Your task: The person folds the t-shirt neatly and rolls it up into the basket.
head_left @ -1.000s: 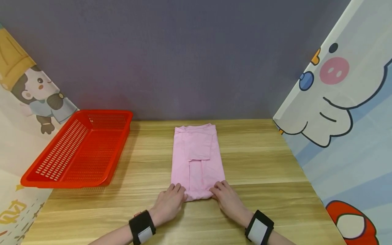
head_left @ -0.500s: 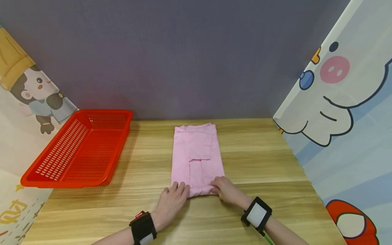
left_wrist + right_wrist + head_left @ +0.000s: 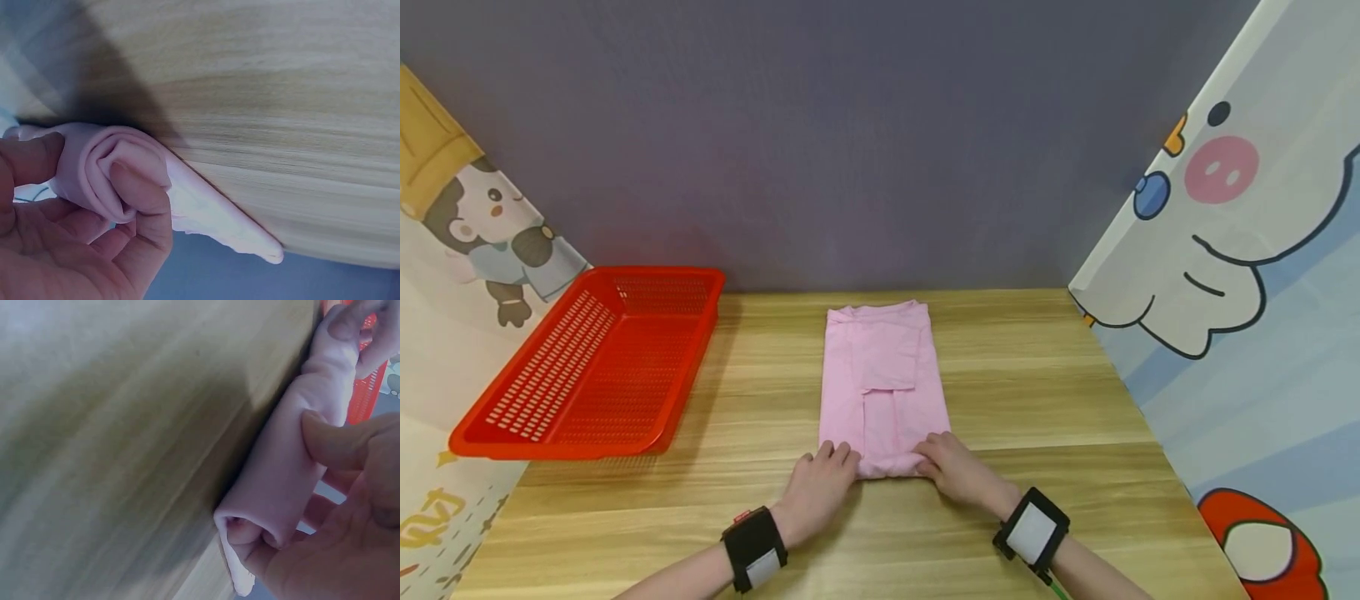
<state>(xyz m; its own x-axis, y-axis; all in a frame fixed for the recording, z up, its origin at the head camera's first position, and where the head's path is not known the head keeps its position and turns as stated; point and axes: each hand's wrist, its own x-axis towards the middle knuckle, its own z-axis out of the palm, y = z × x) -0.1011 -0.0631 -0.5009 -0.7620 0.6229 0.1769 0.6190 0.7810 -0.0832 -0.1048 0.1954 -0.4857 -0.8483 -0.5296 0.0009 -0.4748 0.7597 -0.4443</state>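
Observation:
A pink garment, folded into a long panel, lies flat with a square flap showing near its far end. Its near edge is rolled up into a thick tube. At the left end of this roll, my left hand grips it, one fingertip pushed into the spiral of cloth in the left wrist view. My right hand holds the opposite end. In the right wrist view, the thumb presses on the roll's side while a fingertip sits inside its open end. Both wrists wear black straps.
A red plastic basket with perforated sides stands to the left of the garment. The wooden table ends at a grey panel behind. Cartoon-printed sheets flank the table on both sides.
The rolled near edge has moved slightly away from me, leaving the flat part a little shorter. Both hands have shifted forward with it, and the right wrist has turned.

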